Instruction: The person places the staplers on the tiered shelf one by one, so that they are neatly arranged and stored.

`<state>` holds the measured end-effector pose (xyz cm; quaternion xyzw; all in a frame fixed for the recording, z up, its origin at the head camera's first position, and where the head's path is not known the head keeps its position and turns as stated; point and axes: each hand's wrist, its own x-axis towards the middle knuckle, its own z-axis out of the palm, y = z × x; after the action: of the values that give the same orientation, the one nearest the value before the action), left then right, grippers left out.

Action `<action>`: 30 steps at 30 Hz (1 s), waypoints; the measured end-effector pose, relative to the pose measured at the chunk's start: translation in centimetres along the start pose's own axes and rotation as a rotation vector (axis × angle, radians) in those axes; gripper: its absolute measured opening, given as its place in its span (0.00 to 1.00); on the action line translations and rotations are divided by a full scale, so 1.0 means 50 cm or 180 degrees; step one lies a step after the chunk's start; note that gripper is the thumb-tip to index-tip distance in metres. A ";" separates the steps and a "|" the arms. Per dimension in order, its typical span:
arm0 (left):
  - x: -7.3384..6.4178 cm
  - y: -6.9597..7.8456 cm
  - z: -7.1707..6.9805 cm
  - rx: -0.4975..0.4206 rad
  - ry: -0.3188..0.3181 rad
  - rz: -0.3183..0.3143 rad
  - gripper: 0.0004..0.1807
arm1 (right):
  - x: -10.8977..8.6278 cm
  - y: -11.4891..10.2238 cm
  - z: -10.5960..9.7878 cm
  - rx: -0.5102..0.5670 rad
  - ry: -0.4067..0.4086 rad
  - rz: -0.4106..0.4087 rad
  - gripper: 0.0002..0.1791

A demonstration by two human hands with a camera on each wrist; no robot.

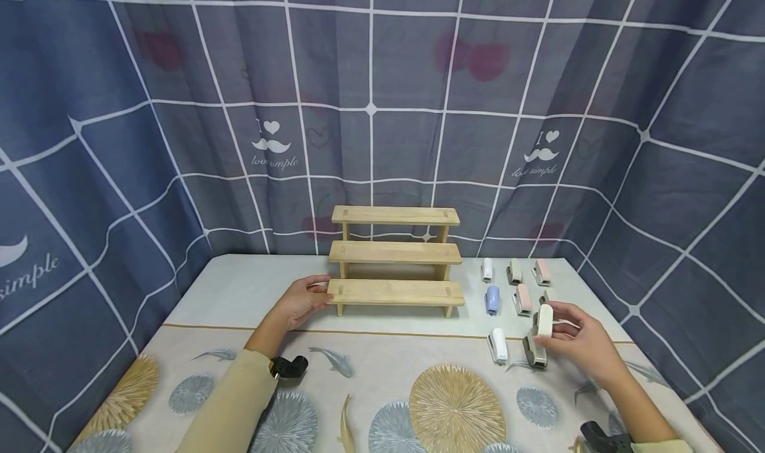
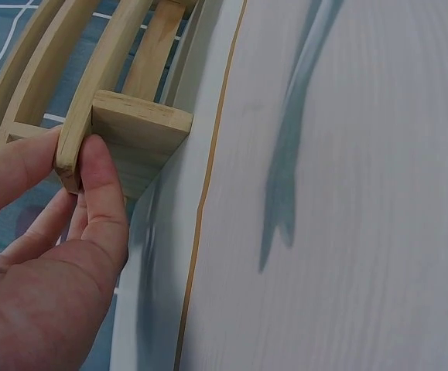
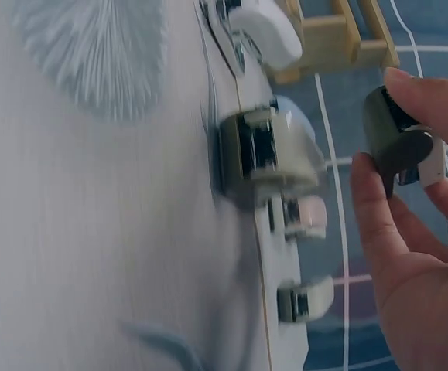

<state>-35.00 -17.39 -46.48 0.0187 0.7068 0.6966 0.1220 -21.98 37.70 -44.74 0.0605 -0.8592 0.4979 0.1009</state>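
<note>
My left hand (image 1: pixel 303 301) pinches the left end of the lowest board of a three-tier wooden stand (image 1: pixel 394 292); in the left wrist view, thumb and fingers (image 2: pixel 104 182) lie on either side of the board's end. My right hand (image 1: pixel 582 340) holds a small cream-and-green stapler (image 1: pixel 545 319) between thumb and fingertips, raised above the table. From the right wrist, this stapler (image 3: pixel 386 131) shows its dark green side. Just under it in the head view sits another green-and-cream stapler (image 1: pixel 536 356), and a white stapler (image 1: pixel 497 347) lies to its left.
Farther back, right of the stand, are a blue stapler (image 1: pixel 493 300), a pink one (image 1: pixel 522 299), another pink one (image 1: pixel 542 271), a green one (image 1: pixel 514 271) and a white one (image 1: pixel 487 270). A patterned cloth (image 1: pixel 358 400) covers the table front; checked curtains (image 1: pixel 406 141) enclose the back and sides.
</note>
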 end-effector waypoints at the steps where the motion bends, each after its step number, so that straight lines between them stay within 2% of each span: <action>1: 0.000 0.000 0.000 -0.0008 -0.0003 -0.0004 0.34 | 0.002 -0.005 0.005 0.0035 -0.0006 -0.0005 0.43; 7: 0.001 -0.001 0.000 0.0007 0.0008 -0.0031 0.33 | 0.017 -0.031 0.040 0.0228 -0.0062 0.0017 0.44; 18: 0.001 -0.001 0.002 -0.0063 -0.0036 -0.0007 0.34 | 0.063 -0.069 0.112 0.0338 -0.0212 -0.0022 0.45; 30: 0.001 -0.004 0.001 -0.0007 0.0004 -0.0001 0.34 | 0.125 -0.130 0.181 0.0417 -0.0472 -0.0297 0.44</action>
<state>-35.03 -17.33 -46.67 0.0181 0.7061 0.6973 0.1217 -27.76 26.60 -42.18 0.1436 -0.8262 0.5419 0.0559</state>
